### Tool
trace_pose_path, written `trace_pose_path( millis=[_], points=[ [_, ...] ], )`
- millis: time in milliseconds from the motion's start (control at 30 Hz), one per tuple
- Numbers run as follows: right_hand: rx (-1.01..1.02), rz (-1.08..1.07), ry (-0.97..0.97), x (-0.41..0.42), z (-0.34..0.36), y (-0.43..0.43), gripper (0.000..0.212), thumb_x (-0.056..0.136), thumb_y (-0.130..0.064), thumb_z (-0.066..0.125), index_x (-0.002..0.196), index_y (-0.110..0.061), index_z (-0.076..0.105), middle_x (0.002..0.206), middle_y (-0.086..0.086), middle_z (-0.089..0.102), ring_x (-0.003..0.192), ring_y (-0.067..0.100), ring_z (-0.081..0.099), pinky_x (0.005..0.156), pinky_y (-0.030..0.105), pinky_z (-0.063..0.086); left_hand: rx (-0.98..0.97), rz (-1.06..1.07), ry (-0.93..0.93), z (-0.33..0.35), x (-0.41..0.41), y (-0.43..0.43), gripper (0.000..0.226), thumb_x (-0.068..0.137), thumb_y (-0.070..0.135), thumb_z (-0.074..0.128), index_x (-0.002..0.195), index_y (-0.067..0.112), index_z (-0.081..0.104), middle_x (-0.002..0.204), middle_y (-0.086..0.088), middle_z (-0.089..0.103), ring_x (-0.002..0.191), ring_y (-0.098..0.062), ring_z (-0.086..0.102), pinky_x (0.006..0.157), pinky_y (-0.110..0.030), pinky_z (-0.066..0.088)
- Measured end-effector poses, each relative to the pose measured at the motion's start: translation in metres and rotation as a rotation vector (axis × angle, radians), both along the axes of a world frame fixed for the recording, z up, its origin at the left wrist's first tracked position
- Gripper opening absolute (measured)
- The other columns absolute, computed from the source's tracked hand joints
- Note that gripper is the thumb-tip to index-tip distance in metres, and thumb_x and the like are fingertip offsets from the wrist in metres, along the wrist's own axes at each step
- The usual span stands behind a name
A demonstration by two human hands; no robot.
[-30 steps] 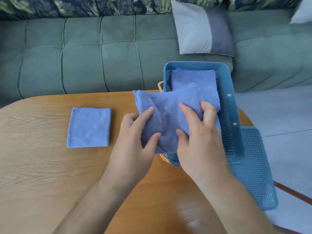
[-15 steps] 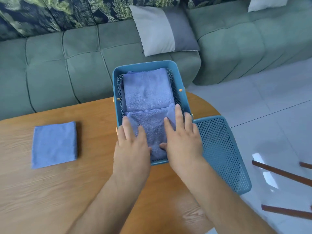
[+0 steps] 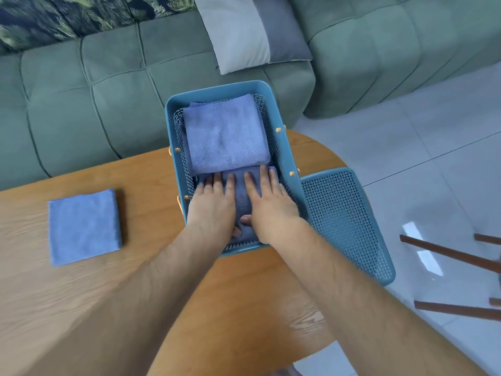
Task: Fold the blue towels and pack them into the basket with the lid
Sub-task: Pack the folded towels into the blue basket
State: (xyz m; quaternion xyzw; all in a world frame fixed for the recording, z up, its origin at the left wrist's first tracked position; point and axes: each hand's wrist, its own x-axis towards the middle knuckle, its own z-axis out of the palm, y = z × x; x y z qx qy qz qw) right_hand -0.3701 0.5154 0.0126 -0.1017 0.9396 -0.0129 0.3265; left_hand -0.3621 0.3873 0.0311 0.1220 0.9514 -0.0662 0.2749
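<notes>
a folded blue towel (image 3: 242,204) lies in the near half of the blue mesh basket (image 3: 173,131), low between its walls. both hands lie flat on top of it. the left hand (image 3: 212,206) covers its left part, fingers (image 3: 217,181) straight and only slightly apart, tips pointing to the basket's far end. the right hand (image 3: 271,206) covers its right part the same way, its fingers (image 3: 264,176) straight and a little fanned, the longest reaching the edge of the next towel. the two thumbs turn inward toward each other over the strip of cloth that shows between the hands. neither hand pinches or curls round the cloth; the palms press on it.

a second folded towel (image 3: 225,134) fills the far half of the basket, sitting higher, its near edge touching the pressed towel. the basket stands at the far right of the wooden table (image 3: 122,308), with small orange studs along its rim. the perforated lid (image 3: 344,223) lies just beside the basket's right wall, sloping out past the table's edge.

a third folded towel (image 3: 84,226) rests flat on the table, well apart to the left of the basket. behind the table stands a green sofa (image 3: 95,90) with a two-tone grey cushion (image 3: 252,31). brown wooden bars (image 3: 447,252) show over the pale tiled floor (image 3: 433,131) at the right.
</notes>
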Motion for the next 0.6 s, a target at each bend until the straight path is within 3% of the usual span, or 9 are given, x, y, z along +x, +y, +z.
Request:
trace_pose_path(
  millis=[133,200,267,333,367,433,500,600],
  points=[
    [-0.003,0.041,0.050,0.008,0.030,0.007,0.084,0.103,-0.051,0.042,0.160,-0.021,-0.011,0.165,0.016,-0.023,0.154,0.032,-0.016,0.126,0.043,0.002,0.177,0.007,0.072,0.010,0.019,-0.017,0.108,0.088,0.058,0.063,0.159,0.010,0.000,0.167,-0.016,0.001,0.155,-0.026,0.005,0.126,-0.038,0.002],
    [-0.027,0.048,0.117,0.017,0.056,-0.004,0.077,0.105,-0.043,0.042,0.161,-0.021,-0.006,0.167,0.016,-0.015,0.155,0.034,-0.007,0.126,0.043,0.007,0.348,0.034,0.220,0.014,0.035,-0.033,0.092,0.090,0.048,0.067,0.158,0.007,0.020,0.166,-0.011,0.018,0.154,-0.024,0.016,0.125,-0.039,0.009],
    [-0.062,0.039,0.207,0.030,0.079,-0.028,0.074,0.104,-0.037,0.046,0.162,-0.023,0.002,0.168,0.015,0.000,0.153,0.036,0.010,0.121,0.044,0.020,0.469,0.119,0.372,0.020,0.046,-0.056,0.078,0.088,0.038,0.072,0.151,0.006,0.040,0.159,-0.009,0.036,0.149,-0.025,0.031,0.122,-0.041,0.020],
    [-0.090,0.042,0.342,0.040,0.093,-0.061,0.074,0.095,-0.031,0.063,0.158,-0.023,0.027,0.161,0.013,0.031,0.138,0.036,0.040,0.102,0.044,0.042,0.551,0.225,0.428,0.024,0.050,-0.086,0.069,0.092,0.033,0.069,0.150,0.008,0.042,0.158,-0.006,0.038,0.148,-0.024,0.032,0.121,-0.042,0.022],
    [-0.108,0.037,0.409,0.042,0.092,-0.078,0.073,0.086,-0.028,0.074,0.152,-0.023,0.043,0.150,0.011,0.048,0.124,0.034,0.053,0.089,0.042,0.048,0.555,0.262,0.445,0.024,0.050,-0.102,0.067,0.093,0.032,0.067,0.150,0.009,0.042,0.158,-0.006,0.038,0.148,-0.024,0.032,0.121,-0.043,0.023],
    [-0.157,0.060,0.470,0.046,0.083,-0.115,0.071,0.074,-0.024,0.084,0.140,-0.020,0.058,0.129,0.009,0.064,0.105,0.032,0.062,0.073,0.040,0.051,0.517,0.339,0.463,0.019,0.053,-0.138,0.063,0.095,0.032,0.065,0.150,0.009,0.043,0.158,-0.006,0.038,0.147,-0.024,0.034,0.121,-0.042,0.023],
    [-0.217,0.091,0.460,0.048,0.070,-0.153,0.068,0.076,-0.023,0.082,0.140,-0.020,0.059,0.126,0.008,0.064,0.104,0.032,0.062,0.073,0.040,0.051,0.466,0.418,0.404,0.009,0.056,-0.175,0.062,0.098,0.034,0.061,0.151,0.009,0.041,0.160,-0.006,0.035,0.148,-0.024,0.032,0.122,-0.038,0.016],
    [-0.262,0.146,0.387,0.047,0.037,-0.209,0.070,0.084,-0.028,0.074,0.148,-0.021,0.047,0.140,0.011,0.055,0.116,0.035,0.056,0.085,0.042,0.048,0.385,0.530,0.271,-0.013,0.066,-0.227,0.064,0.102,0.038,0.051,0.156,0.011,0.029,0.164,-0.006,0.024,0.152,-0.023,0.021,0.123,-0.036,0.008]
  ],
)
